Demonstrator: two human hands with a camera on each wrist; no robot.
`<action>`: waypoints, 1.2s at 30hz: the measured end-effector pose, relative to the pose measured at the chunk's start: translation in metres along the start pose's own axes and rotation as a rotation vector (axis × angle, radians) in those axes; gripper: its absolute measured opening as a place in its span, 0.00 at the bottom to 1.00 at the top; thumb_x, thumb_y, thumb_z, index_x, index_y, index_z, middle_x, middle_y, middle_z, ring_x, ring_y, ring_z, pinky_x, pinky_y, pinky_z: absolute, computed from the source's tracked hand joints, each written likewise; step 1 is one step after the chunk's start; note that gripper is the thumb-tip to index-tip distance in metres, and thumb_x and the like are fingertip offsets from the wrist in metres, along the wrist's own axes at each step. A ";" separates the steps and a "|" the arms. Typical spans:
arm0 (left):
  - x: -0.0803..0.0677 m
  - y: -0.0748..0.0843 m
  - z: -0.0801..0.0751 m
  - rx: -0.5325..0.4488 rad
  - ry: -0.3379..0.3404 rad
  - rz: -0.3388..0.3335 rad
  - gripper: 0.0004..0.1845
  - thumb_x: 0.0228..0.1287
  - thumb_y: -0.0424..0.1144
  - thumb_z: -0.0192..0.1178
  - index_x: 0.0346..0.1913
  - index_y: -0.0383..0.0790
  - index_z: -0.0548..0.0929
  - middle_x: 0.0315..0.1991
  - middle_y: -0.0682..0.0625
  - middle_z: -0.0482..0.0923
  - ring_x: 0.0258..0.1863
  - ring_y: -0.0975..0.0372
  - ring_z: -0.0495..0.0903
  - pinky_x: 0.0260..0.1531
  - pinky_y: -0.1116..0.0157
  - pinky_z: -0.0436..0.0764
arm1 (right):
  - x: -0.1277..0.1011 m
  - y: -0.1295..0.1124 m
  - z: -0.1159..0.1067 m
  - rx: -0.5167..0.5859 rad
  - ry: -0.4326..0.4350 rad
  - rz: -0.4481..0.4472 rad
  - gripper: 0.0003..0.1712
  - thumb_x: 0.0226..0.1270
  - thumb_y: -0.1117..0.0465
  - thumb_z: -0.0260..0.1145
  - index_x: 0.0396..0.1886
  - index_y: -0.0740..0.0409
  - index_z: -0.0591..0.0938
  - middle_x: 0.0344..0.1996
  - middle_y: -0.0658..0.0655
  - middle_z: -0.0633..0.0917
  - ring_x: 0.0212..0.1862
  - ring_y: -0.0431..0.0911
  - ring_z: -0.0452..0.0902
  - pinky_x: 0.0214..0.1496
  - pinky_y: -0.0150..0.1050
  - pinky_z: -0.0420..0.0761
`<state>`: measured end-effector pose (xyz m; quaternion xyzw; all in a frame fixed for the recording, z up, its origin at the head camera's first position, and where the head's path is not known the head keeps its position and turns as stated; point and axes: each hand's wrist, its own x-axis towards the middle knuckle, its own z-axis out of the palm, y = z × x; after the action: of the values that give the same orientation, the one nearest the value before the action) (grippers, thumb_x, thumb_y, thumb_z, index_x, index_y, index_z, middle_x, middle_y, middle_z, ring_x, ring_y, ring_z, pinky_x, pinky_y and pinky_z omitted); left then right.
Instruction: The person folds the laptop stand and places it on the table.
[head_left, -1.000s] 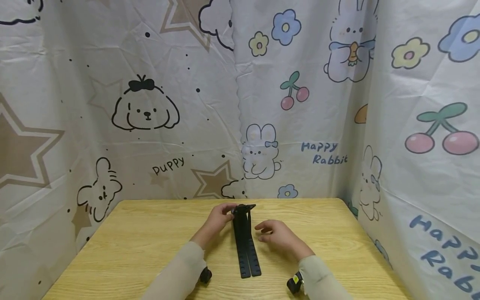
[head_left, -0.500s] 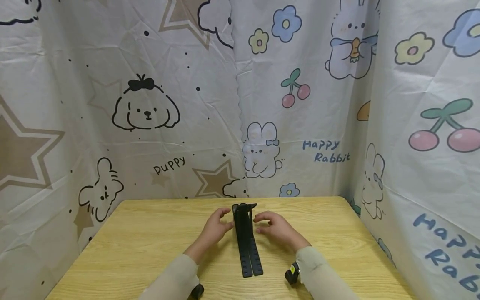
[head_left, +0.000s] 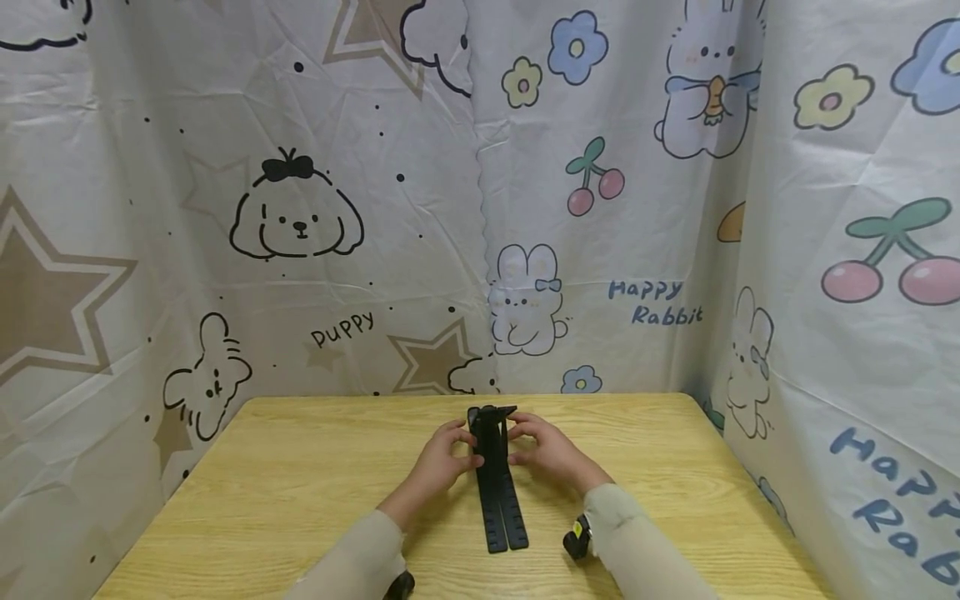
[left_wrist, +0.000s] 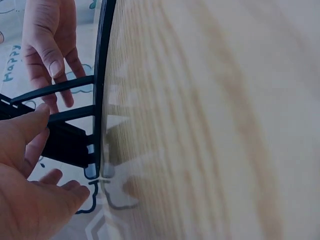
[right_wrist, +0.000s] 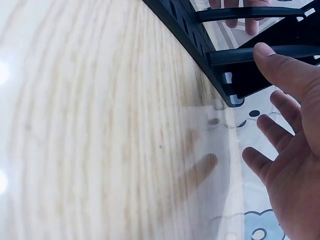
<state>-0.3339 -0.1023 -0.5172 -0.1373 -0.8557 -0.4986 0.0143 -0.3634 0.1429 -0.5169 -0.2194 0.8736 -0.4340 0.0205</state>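
Right wrist view: black stand [right_wrist: 232, 56] runs off top/right; right hand [right_wrist: 300, 170]'s index finger hidden. Head view: both sleeves [head_left: 356, 550] cropped at bottom.

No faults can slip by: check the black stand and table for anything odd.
Nothing stands out: the black stand sits on the table between the left hand and right hand; no spill or break shows.

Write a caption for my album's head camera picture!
Left hand and right hand flank a black stand on a wood-grain table, before a puppy-and-rabbit cloth.

Head view high, wrist views close.
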 end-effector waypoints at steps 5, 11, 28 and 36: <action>0.006 -0.005 -0.001 0.010 -0.032 0.049 0.05 0.62 0.35 0.72 0.37 0.41 0.85 0.74 0.36 0.67 0.74 0.37 0.62 0.72 0.35 0.59 | 0.004 0.003 0.002 0.004 -0.002 -0.020 0.10 0.59 0.60 0.79 0.38 0.48 0.86 0.74 0.59 0.72 0.77 0.63 0.61 0.77 0.63 0.60; 0.010 -0.007 -0.002 0.017 -0.051 0.076 0.06 0.62 0.36 0.73 0.33 0.43 0.84 0.73 0.38 0.69 0.74 0.37 0.63 0.72 0.36 0.60 | 0.005 0.007 0.005 0.007 0.006 -0.034 0.09 0.60 0.61 0.78 0.34 0.48 0.84 0.74 0.60 0.72 0.77 0.63 0.61 0.77 0.62 0.61; 0.021 -0.009 0.000 -0.040 -0.123 0.067 0.07 0.64 0.34 0.71 0.32 0.42 0.81 0.75 0.39 0.67 0.75 0.39 0.63 0.74 0.38 0.60 | -0.002 0.002 0.005 -0.025 0.041 -0.002 0.07 0.60 0.62 0.78 0.30 0.50 0.85 0.73 0.58 0.73 0.76 0.63 0.62 0.77 0.63 0.61; 0.020 -0.006 0.001 -0.082 -0.177 0.070 0.06 0.66 0.33 0.68 0.33 0.38 0.81 0.76 0.37 0.64 0.75 0.37 0.62 0.73 0.39 0.60 | -0.008 0.001 0.004 -0.005 0.053 0.000 0.09 0.58 0.64 0.78 0.29 0.51 0.84 0.69 0.59 0.74 0.75 0.64 0.63 0.76 0.64 0.60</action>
<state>-0.3549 -0.0995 -0.5197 -0.2109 -0.8272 -0.5185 -0.0497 -0.3559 0.1438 -0.5212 -0.2078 0.8750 -0.4373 -0.0033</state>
